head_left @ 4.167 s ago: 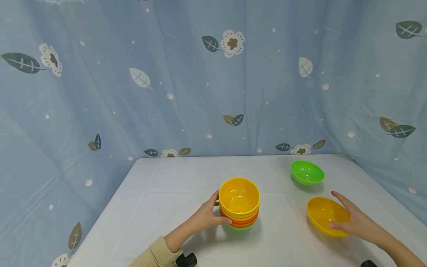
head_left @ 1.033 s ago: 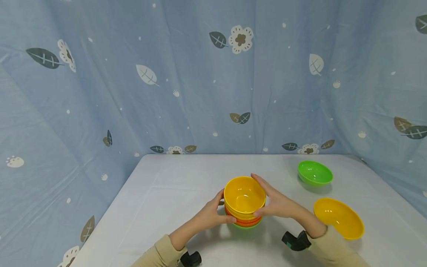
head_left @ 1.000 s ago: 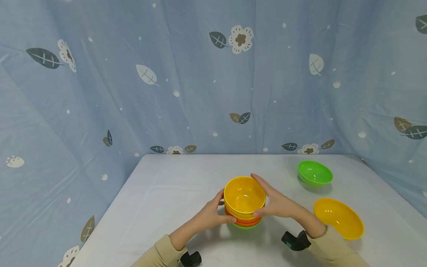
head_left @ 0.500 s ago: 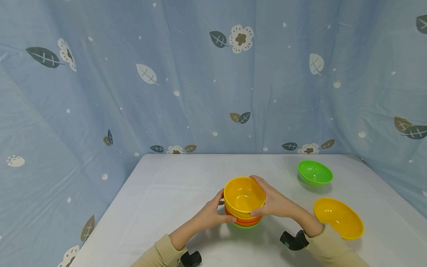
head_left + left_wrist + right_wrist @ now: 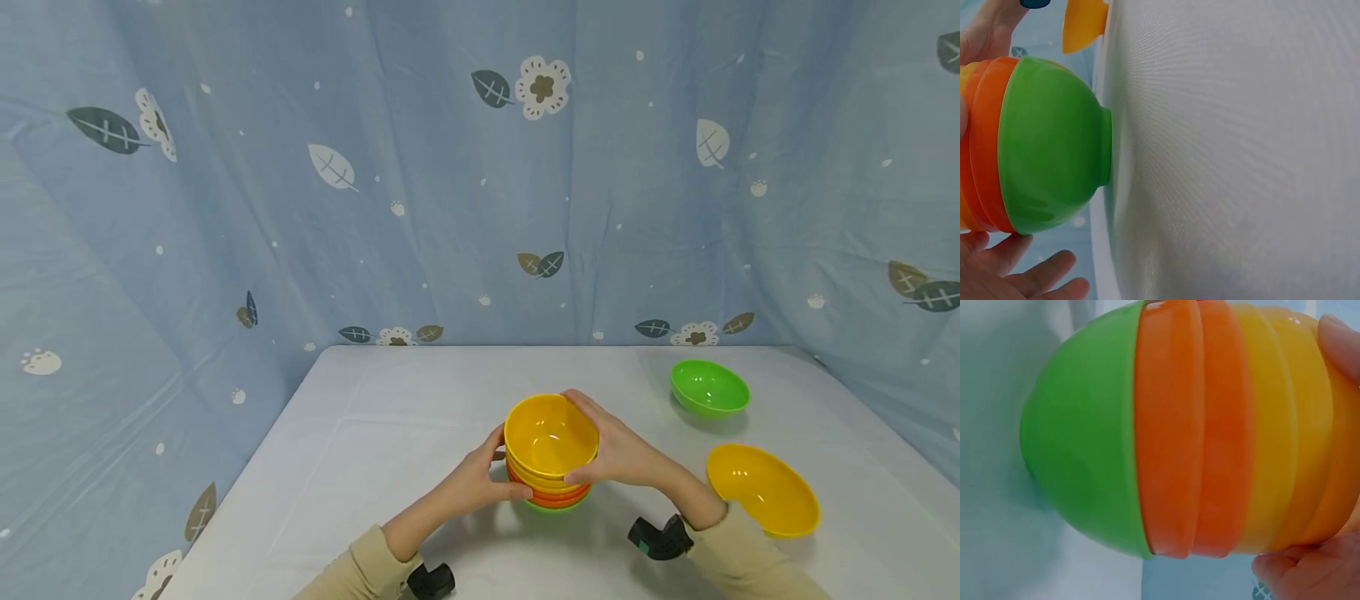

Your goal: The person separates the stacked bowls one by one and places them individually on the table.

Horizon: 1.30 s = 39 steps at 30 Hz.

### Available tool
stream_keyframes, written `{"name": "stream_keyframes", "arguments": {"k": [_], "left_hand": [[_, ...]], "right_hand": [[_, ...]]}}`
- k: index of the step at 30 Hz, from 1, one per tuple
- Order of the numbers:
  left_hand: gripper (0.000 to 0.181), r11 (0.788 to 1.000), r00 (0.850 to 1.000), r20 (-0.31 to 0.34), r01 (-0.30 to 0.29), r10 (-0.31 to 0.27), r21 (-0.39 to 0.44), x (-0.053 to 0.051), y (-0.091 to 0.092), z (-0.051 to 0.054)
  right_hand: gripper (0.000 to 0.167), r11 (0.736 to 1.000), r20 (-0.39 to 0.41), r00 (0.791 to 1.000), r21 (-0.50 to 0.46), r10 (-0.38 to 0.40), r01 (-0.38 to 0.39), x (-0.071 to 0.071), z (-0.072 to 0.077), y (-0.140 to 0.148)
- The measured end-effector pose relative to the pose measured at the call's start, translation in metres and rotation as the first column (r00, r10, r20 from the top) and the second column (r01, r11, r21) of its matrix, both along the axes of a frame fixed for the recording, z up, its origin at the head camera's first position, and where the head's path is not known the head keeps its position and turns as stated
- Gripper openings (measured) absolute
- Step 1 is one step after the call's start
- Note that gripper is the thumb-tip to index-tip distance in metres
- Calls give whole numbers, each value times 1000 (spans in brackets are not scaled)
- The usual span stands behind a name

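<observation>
A nested stack of bowls stands upright in the middle of the table: a green bowl (image 5: 1054, 147) at the bottom, orange bowls (image 5: 1169, 431) above it, and yellow ones on top. My left hand (image 5: 471, 483) grips the stack from the left, thumb on the near side, fingers round the far side. On the right, my right hand (image 5: 628, 450) holds the top yellow bowl (image 5: 550, 437) by its rim, thumb in front and fingers behind. In the right wrist view, yellow rims sit close together, and that thumb and fingers touch the uppermost ones.
Another yellow bowl (image 5: 765, 492) rests at the right, partly hidden by my right sleeve (image 5: 750, 554). Farther back is a second green bowl (image 5: 709, 389). A white cloth covers the table (image 5: 390, 433), and a blue patterned curtain (image 5: 420, 208) hangs behind it.
About four seconds ago my right hand was at the yellow bowl on the right; now it is at the stack. Within the last second, both hands have barely moved.
</observation>
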<state>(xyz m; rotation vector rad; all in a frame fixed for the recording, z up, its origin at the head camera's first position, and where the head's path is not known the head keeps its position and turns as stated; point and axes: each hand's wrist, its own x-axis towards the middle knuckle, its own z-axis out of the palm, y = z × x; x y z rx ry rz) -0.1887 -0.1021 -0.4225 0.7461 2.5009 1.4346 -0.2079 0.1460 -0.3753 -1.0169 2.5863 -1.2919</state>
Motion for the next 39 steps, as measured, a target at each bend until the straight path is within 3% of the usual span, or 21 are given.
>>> {"name": "stream_keyframes", "arguments": {"k": [23, 30, 39], "left_hand": [[90, 1000, 1000, -2, 6, -6, 9, -1, 0, 1], [91, 1000, 1000, -20, 7, -7, 6, -2, -1, 0], [90, 1000, 1000, -6, 6, -6, 9, -2, -1, 1]], "right_hand": [[102, 996, -88, 992, 14, -87, 88, -11, 35, 7], [102, 992, -69, 990, 18, -123, 125, -16, 47, 7], [100, 984, -61, 982, 24, -176, 178, -29, 51, 14]]}}
